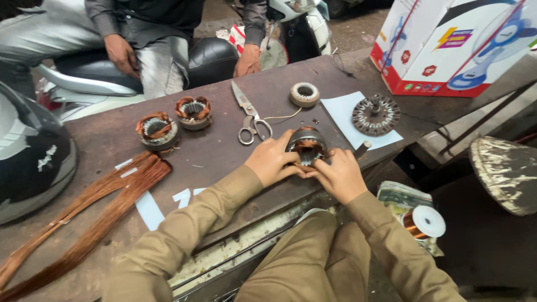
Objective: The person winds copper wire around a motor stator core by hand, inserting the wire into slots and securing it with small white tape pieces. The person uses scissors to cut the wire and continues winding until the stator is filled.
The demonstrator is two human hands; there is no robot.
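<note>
Nearest the camera, the left hand and the right hand both close around a round metal motor stator with copper windings in its bore, which sits on the dark, worn metal workbench close to its near edge. The fingers of both hands press at the stator's near rim; how tightly they grip I cannot tell.

That near edge is the main risk, in my judgement: a hard push or a slipping finger could send the stator off the bench toward the lap below. The thin windings could also snag or nick against the steel slots. A dark tool handle lies just beside the right hand, easy to knock.

Left of the hands, a long bundle of stripped copper wire trails across the bench, leaving open surface between it and the stator. Farther back lie steel scissors, two wound stators, a small white-wound coil ring and a toothed grey rotor disc on pale blue paper. There is room to move between them.

At the far edge another person's hands rest, near a red and white fan carton.
</note>
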